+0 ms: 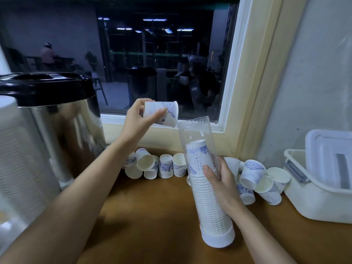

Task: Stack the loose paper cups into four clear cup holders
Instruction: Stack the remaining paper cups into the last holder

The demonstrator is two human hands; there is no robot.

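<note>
My left hand [142,119] grips a white paper cup [167,113] with a blue print, held on its side just left of the open top of a clear cup holder [196,134]. The holder leans on the wooden counter, its white base [219,238] nearest me, and a tall stack of nested cups [206,197] fills most of it. My right hand [222,181] grips the tube around its middle. Loose cups [163,165] lie along the wall behind the holder, and more loose cups [264,181] are piled to its right.
A large steel urn [57,119] with a black lid stands at the left. A white plastic bin [312,197] with a lid leaning in it sits at the right. A dark window [152,54] is behind. Bare wooden counter [144,216] lies in front.
</note>
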